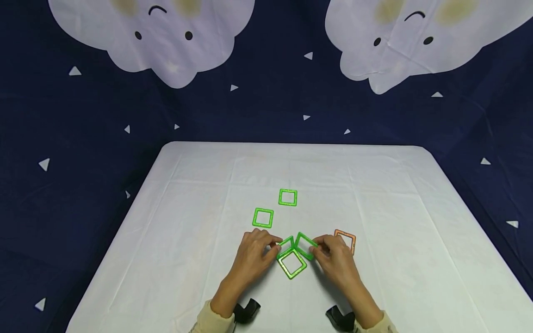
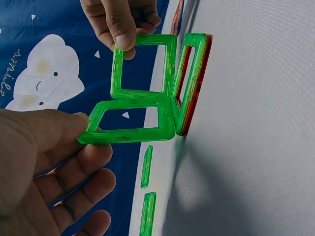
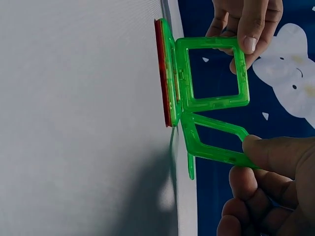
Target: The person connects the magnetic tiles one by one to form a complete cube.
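My left hand [image 1: 256,252] pinches the outer edge of a green square magnetic tile [image 2: 128,135] between thumb and fingertips. With thumb and fingers my right hand [image 1: 335,259] pinches a second green square tile [image 3: 216,156]. Both tiles stand up from a green square tile [image 1: 284,269] lying low at the table, each along one of its sides, and they come together at its far corner. A red layer [image 2: 199,86] shows under that lower tile in both wrist views. Whether the lower tile rests fully on the table cannot be told.
Two green square tiles lie flat farther back, one at centre [image 1: 288,204] and one to its left [image 1: 263,225]. An orange square tile [image 1: 354,243] lies partly behind my right hand. The white-covered table [image 1: 187,231] ends at a dark blue cloud-patterned cloth [image 1: 266,111].
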Demonstrator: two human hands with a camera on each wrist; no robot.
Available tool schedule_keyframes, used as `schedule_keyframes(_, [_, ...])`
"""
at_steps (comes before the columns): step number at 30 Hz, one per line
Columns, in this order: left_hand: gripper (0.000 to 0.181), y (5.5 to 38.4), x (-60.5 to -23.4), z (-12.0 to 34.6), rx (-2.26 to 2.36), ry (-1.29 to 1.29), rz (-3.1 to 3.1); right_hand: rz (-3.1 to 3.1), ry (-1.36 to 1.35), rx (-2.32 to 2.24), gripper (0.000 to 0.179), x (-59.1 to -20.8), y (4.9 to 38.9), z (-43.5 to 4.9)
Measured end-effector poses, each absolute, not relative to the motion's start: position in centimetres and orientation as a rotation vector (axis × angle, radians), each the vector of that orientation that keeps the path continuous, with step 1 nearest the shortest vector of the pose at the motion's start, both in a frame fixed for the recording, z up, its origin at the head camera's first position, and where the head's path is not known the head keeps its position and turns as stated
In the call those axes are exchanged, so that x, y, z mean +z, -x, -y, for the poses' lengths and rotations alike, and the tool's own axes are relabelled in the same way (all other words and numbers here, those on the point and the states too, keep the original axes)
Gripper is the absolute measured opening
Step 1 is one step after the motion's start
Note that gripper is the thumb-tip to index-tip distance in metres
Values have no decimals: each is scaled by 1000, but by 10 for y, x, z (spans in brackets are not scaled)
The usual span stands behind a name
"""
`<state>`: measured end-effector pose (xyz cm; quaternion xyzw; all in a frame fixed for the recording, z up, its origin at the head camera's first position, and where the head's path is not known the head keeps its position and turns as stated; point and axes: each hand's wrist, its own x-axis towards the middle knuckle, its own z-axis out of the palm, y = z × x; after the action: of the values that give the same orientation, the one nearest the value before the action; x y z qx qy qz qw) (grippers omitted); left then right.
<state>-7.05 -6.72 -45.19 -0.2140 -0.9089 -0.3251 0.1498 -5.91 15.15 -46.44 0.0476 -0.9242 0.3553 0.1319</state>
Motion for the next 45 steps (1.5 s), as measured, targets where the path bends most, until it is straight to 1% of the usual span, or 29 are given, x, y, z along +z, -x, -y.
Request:
schedule_keyframes(17, [13, 69, -452, 65, -949, 604, 2616, 2619, -285, 1000, 20, -465, 52, -147])
schedule_keyframes(33, [15, 68, -451, 62, -922, 672, 2598, 2585, -375, 998, 26, -465, 52, -146])
schedule_keyframes(45, [19, 66, -453, 61, -921, 700, 2595, 2566, -417, 977, 26, -467, 53, -148])
